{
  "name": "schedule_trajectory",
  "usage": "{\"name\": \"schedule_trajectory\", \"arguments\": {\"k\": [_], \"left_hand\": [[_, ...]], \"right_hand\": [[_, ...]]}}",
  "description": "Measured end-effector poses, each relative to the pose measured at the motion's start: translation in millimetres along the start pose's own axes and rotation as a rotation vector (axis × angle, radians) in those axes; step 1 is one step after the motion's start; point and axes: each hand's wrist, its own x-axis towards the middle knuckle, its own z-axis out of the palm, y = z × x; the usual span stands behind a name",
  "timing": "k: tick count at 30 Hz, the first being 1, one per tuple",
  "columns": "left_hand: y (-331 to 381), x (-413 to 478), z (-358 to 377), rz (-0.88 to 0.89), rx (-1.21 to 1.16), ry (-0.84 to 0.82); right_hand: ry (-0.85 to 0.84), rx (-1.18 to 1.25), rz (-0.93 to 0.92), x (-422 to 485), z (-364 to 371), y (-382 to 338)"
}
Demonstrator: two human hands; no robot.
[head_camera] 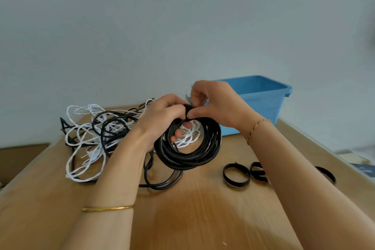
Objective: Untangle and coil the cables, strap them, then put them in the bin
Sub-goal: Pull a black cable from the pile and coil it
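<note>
So there's a smooth, light wooden table (203,219), and both of the person's bare forearms reach in from the near edge and meet over the middle of it. The blue plastic bin (263,103) sits at the far right, rectangular with a rolled rim and its open top facing up. On the far left there's a loose tangle (97,132) of white twisted cord and thin glossy black cable sprawled flat on the table.

The coiled black cable (190,158) is the thing being worked on. It's a thick round bundle of smooth rubbery loops, held up in the middle between the tangle and the bin. It hangs from the hands roughly upright, with its opening facing the near side, and you can see white cord through the hole.

The left hand (162,119) has its fingers curled through the coil's opening and clamped around the top of the loops. The right hand (215,105) is bent at the wrist, pinching a black fabric strap (187,110) with thumb and fingertips right at the top of the coil, touching the left hand.

Three more spare straps lie near right as flat fuzzy black rings: one (225,175), a second (258,173) just beside it and partly behind the right forearm, and a third (327,174) past the arm.

There's a thin gold bangle (107,208) on the left forearm and a gold bracelet (256,126) on the right wrist.
</note>
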Motion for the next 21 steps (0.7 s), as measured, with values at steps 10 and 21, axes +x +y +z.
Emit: {"name": "schedule_trajectory", "arguments": {"k": [10,21], "left_hand": [[-8,4,20,-0.158,0.073,-0.002],[-35,-8,47,-0.341,-0.069,-0.054]], "right_hand": [[-0.004,-0.180,0.293,-59,-29,35],[-0.689,-0.596,0.306,-116,-24,41]]}}
